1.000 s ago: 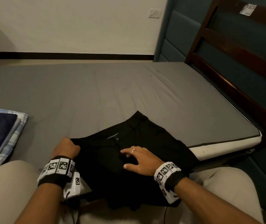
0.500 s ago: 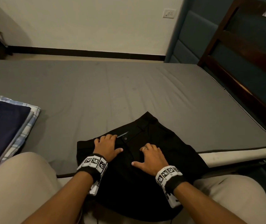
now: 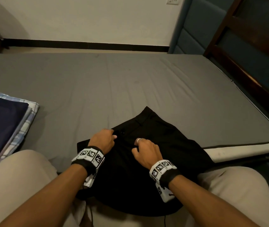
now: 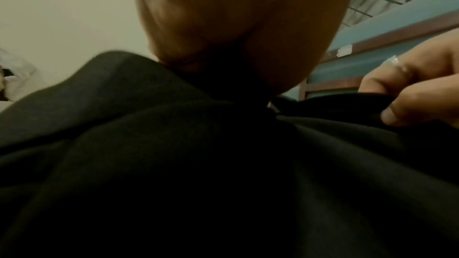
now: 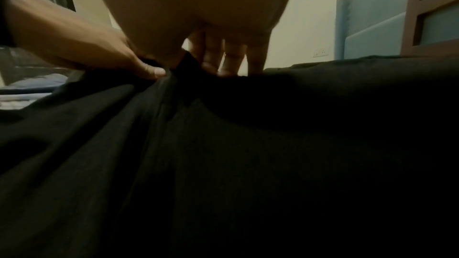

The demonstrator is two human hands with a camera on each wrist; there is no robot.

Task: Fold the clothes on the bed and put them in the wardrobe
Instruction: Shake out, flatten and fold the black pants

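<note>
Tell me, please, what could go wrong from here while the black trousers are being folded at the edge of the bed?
1. The black trousers hang off the near edge of the bed onto the lap, so they might slide off or unfold.
2. Both the left hand and right hand pinch only small bits of cloth near the waistband, so a pull may bunch the fabric rather than crease it cleanly.
3. The folded stack lies close by and could be knocked.

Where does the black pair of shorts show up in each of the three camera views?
Head: black shorts at lower centre, on the grey bed, under both hands.
Left wrist: the shorts fill the lower part.
Right wrist: the shorts fill the lower part.
Shared landmark: the right hand, ring on one finger, pinches the fabric; the left wrist view shows it at right.
</note>
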